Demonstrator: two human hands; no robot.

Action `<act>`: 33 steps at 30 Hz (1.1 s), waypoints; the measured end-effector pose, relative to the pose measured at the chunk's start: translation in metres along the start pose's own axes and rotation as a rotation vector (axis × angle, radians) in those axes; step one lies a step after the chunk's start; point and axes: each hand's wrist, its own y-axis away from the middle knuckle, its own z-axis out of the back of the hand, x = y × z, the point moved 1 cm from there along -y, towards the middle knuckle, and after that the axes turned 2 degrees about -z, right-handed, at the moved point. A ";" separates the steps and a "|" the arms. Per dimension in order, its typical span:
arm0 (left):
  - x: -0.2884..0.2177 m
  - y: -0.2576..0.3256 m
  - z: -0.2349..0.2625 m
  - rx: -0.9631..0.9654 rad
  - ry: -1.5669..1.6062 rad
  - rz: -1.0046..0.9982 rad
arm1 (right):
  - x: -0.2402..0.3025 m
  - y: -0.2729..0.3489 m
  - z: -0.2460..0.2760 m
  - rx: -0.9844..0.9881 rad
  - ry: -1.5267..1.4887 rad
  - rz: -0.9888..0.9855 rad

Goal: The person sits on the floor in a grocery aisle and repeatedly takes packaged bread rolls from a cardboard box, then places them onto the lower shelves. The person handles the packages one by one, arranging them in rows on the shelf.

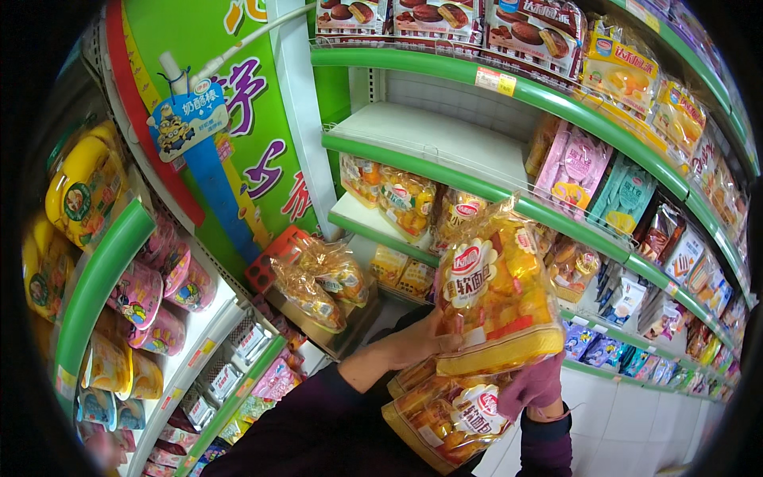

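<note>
In front of me is a clear bag of small bread rolls, with a yellow base and a gathered top. My left hand grips its lower left side, the fingers partly behind it. Just below, a second bag of bread rolls lies tilted. My right hand, which looks pinkish, closes on the right edge of that lower bag, close under the upper one. Part of another bag shows between the two, mostly hidden.
A cardboard box with more bagged bread stands low to the left. Green-edged shelves of packaged snacks curve across the back and right. A left rack holds cups and yellow packs. A hanging sign juts out. White floor tiles lie below right.
</note>
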 end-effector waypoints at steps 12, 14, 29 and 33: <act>0.007 0.036 0.021 -0.151 0.685 -0.089 | -0.008 -0.041 0.011 0.030 0.471 0.020; 0.013 0.040 0.025 -0.198 0.698 -0.125 | -0.020 -0.049 0.024 0.002 0.576 0.027; 0.029 0.011 0.012 0.171 0.837 -0.074 | 0.007 -0.052 -0.038 0.126 0.346 0.137; 0.007 0.014 0.003 0.081 0.827 -0.084 | -0.001 -0.043 -0.018 0.089 -0.112 -0.249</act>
